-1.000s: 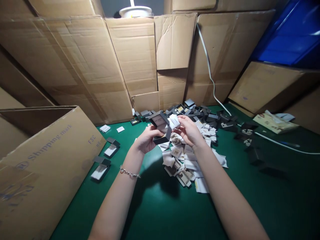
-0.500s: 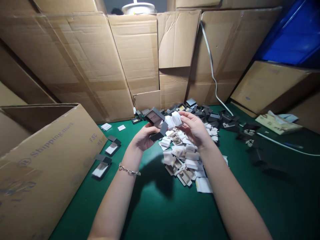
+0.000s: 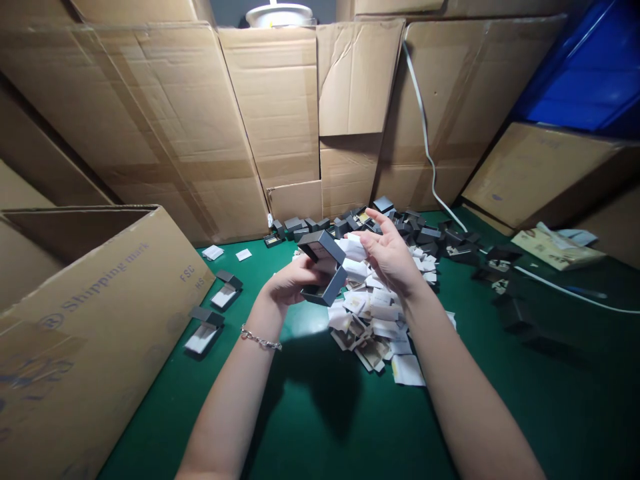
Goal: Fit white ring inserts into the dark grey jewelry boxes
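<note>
My left hand [image 3: 289,280], with a chain bracelet at the wrist, is wrapped round a small black hinged box [image 3: 327,293]. The box is tilted, its lid swung up and its open side facing right. In my right hand [image 3: 395,261], thumb and index finger pinch a white folded paper insert [image 3: 353,249] beside the box; the other fingers are raised. Below the hands, a heap of white and beige inserts [image 3: 385,312] lies on the green table [image 3: 310,433]. Two open black boxes [image 3: 227,291] with white inside rest left of my left hand.
Many black boxes [image 3: 427,235] are piled along the back and right. A large open carton [image 3: 100,320] stands at the left. Stacked cartons [image 3: 270,107] form a wall behind. A white cable [image 3: 425,133] runs down to the table. Two white pieces [image 3: 243,255] lie at the back left.
The black box has turned in my left hand and come slightly right and lower, its open side now facing right. My right hand has shifted slightly, its fingers raised more, still holding white paper.
</note>
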A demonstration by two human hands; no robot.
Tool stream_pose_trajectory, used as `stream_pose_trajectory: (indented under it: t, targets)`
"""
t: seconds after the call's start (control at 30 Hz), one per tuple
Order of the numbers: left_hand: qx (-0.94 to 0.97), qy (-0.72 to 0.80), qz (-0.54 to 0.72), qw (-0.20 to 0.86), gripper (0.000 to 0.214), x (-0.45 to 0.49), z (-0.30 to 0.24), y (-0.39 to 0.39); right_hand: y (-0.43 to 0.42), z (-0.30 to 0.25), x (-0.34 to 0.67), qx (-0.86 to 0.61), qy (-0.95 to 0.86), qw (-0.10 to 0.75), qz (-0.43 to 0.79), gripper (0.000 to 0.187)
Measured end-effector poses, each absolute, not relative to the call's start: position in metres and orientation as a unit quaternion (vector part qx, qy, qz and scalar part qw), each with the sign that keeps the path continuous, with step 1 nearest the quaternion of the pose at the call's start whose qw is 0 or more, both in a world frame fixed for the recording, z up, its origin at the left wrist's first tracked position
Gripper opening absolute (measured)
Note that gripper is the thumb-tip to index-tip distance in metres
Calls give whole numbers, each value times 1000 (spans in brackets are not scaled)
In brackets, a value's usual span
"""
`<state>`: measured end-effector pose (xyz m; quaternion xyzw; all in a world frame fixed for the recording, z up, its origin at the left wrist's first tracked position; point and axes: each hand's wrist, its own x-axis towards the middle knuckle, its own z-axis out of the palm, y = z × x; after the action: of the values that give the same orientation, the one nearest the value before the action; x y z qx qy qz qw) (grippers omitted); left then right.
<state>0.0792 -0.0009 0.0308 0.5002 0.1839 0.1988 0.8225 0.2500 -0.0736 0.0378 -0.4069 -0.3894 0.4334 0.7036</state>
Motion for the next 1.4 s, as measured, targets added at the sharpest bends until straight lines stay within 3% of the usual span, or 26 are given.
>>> stream_pose_trajectory:
  t: [0.3, 0.5, 0.7, 0.87, 1.0, 1.17, 1.27, 1.4]
  targets:
    - [535, 155, 137, 819, 81, 77, 31, -2, -74, 34, 259, -462, -418, 661, 419, 91]
    - [544, 160, 149, 810, 70, 80, 33, -2, -81, 40, 265, -499, -436, 625, 412, 97]
    - [555, 171, 136, 803, 70, 81, 26, -1, -90, 44, 268, -499, -491, 555, 449, 97]
    - [569, 159, 142, 794, 68, 77, 25, 0, -91, 42, 270, -486, -510, 547, 452, 94]
    - [571, 163, 143, 792, 64, 77, 27, -1, -89, 42, 269, -498, -498, 549, 450, 86]
    - [553, 186, 162, 796, 58, 83, 28, -3, -84, 41, 271, -555, -457, 552, 423, 62]
    - [566, 234, 191, 767, 52, 84, 34, 0, -77, 32, 281, -614, -445, 537, 369, 47]
    - [581, 309, 235, 715, 49, 80, 44, 6, -67, 12, 297, -645, -466, 521, 308, 42]
